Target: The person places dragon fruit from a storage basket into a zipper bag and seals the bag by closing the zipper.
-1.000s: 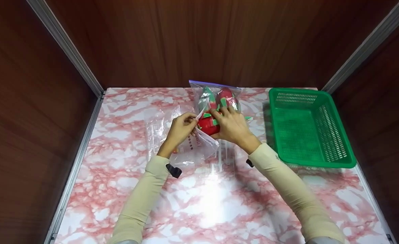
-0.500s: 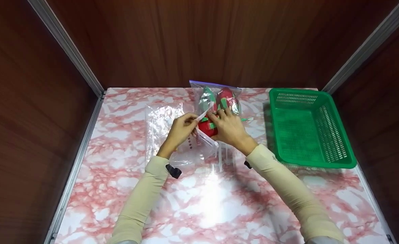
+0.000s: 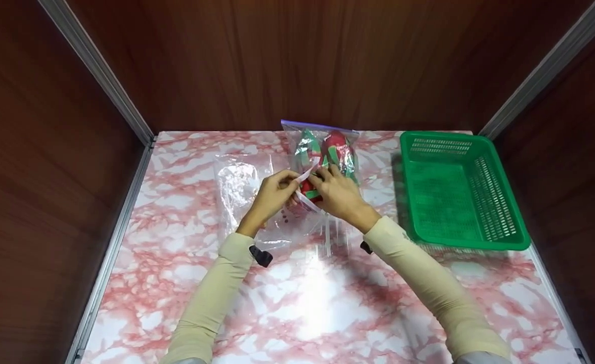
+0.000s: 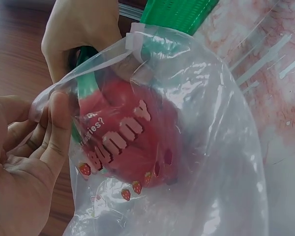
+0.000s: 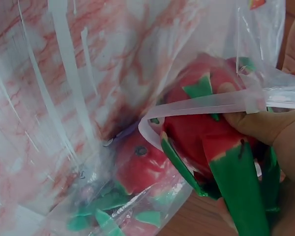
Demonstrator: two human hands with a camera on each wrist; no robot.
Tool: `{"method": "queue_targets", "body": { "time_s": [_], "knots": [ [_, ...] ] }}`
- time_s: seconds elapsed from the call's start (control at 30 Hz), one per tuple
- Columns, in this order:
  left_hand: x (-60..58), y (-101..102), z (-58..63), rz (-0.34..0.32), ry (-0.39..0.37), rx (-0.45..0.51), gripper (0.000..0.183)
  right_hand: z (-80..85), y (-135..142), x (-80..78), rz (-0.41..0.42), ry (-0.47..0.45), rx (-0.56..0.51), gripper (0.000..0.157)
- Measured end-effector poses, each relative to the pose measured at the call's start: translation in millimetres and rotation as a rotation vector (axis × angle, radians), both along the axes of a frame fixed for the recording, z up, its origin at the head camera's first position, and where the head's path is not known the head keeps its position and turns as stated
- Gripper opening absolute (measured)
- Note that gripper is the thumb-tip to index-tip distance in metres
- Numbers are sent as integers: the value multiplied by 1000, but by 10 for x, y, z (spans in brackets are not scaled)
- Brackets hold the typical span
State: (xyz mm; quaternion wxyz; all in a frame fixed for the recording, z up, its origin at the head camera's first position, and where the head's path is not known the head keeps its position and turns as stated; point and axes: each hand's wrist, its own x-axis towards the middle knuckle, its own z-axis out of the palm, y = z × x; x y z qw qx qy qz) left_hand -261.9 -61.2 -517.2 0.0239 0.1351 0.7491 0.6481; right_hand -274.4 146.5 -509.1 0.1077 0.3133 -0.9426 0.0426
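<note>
My right hand [image 3: 341, 196] grips a red dragon fruit [image 5: 187, 142] with green scales. Most of the fruit lies inside the mouth of a clear zip bag [image 4: 221, 152] printed with "Bunny" and strawberries; its green end [image 5: 236, 191] points back toward my right palm. With thumb and fingers, my left hand [image 3: 276, 192] pinches the white zip rim [image 4: 96, 66] of that bag. In the head view the fruit is mostly covered by my hands. Just behind them rests a second clear bag with a purple zip [image 3: 317, 124], holding two dragon fruits [image 3: 341, 146].
A green plastic basket [image 3: 441, 202] stands at the right of the marbled table [image 3: 297, 313]. More clear plastic [image 3: 239, 174] lies flat on the left. White strips [image 3: 327, 237] show on the table before my hands. Wooden walls enclose the back and sides.
The right hand has moved slightly left with the dragon fruit, which has gone deeper into the bag. My left hand keeps its pinch on the rim, shifted slightly right.
</note>
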Motion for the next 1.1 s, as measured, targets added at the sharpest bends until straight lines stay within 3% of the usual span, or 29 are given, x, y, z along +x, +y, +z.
{"method": "queue_targets", "body": {
  "time_s": [0.27,0.6,0.9,1.1],
  "knots": [
    [6,4,-12,4,-31,2,18,-47,-9,23,36,14,-41,61],
    [23,25,-41,-28,-36,13,18,-59,-67,42,68,-90,21,55],
    [31,26,-30,-32,-15,31,19,-86,-85,52,59,-62,70,49],
    [45,13,-65,-25,-19,21,19,-105,-65,43,138,-111,30,43]
  ]
}}
